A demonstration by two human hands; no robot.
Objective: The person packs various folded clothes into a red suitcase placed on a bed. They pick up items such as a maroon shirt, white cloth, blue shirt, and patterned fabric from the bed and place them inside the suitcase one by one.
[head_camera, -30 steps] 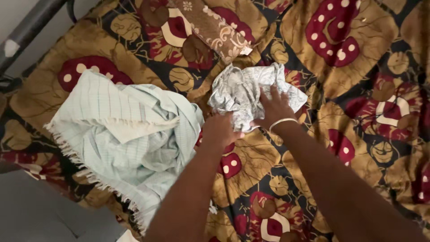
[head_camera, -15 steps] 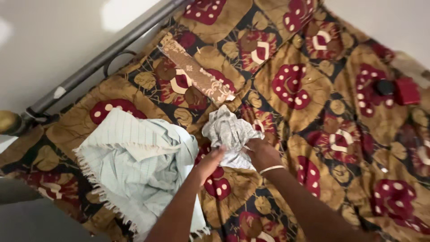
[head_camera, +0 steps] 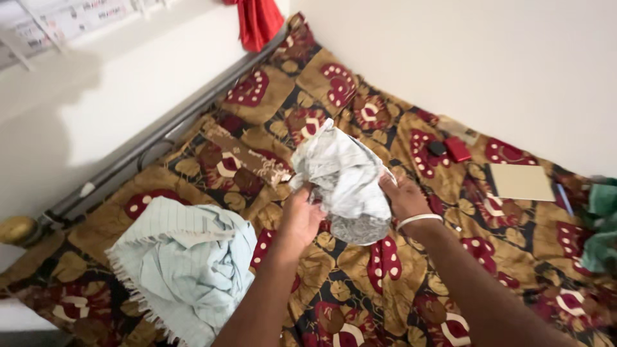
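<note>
Two hands raised together above the patterned bedspread (head_camera: 385,289): left hand (head_camera: 302,215) and right hand (head_camera: 403,196) each closed on an edge of the crumpled pale printed cloth (head_camera: 344,180), held clear of the bed, hanging bunched between them. Pale green fringed cloth (head_camera: 186,263) heaped well apart, lower left.

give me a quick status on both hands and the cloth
Left hand and right hand both grip the crumpled grey cloth, held above the bedspread. Pale checked towel lies alongside, apart.

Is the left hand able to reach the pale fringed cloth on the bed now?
Probably not yet: the left hand grips the crumpled grey cloth. The pale fringed cloth lies uncovered nearby.
</note>
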